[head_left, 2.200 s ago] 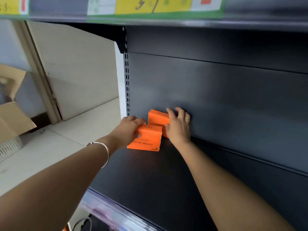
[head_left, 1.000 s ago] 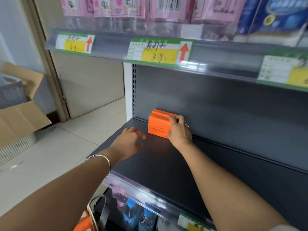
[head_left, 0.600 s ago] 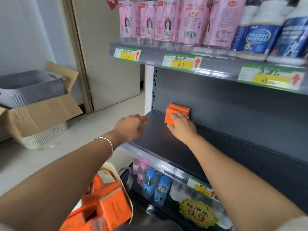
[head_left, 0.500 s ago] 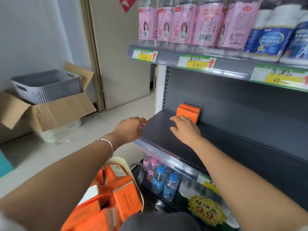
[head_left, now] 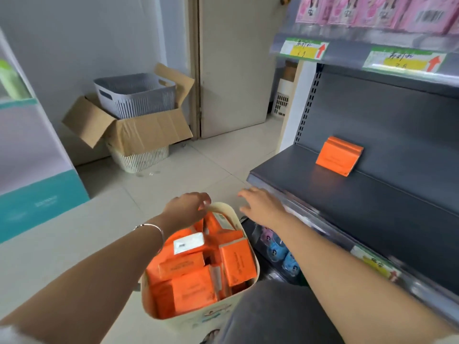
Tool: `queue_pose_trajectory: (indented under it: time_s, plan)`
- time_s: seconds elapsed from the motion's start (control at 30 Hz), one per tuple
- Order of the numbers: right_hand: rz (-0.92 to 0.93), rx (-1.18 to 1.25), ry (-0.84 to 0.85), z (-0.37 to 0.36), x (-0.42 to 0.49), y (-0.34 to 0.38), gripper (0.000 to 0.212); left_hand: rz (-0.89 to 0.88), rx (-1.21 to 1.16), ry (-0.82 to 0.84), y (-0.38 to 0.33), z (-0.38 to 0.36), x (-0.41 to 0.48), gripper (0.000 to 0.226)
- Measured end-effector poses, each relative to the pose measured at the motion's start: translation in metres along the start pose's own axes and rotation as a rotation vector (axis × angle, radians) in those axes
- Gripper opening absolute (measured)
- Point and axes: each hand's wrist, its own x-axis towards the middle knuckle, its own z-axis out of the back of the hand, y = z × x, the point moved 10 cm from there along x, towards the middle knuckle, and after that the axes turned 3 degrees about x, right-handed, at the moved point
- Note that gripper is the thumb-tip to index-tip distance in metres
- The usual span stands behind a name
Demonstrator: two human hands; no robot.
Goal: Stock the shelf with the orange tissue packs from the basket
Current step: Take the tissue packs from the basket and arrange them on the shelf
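Two orange packs [head_left: 337, 157] on edge, long axis along shelf [head_left: 372, 207], left hand [head_left: 187, 209], right hand [head_left: 263, 207] slack, empty.

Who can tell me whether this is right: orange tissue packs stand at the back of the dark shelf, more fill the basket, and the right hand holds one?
Not quite. The head view shows the right hand holding nothing, fingers spread near the front edge of the dark shelf. The rest stands: orange tissue packs at the back of that shelf, more in the basket.
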Motion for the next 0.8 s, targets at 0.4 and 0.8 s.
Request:
queue_pose_trajectory:
  time_s: [0.4, 0.8]
  plan:
    - [-0.013, 0.041, 0.279, -0.1, 0.026, -0.008, 0.044, 0.067, 0.19, 0.285, 0.021, -0.113, 0.009, 0.051]
    - [-0.05, 0.03, 0.556, -0.177, 0.02, -0.04, 0.062, 0.107, 0.574, 0.426, 0.026, -0.139, 0.035, 0.044]
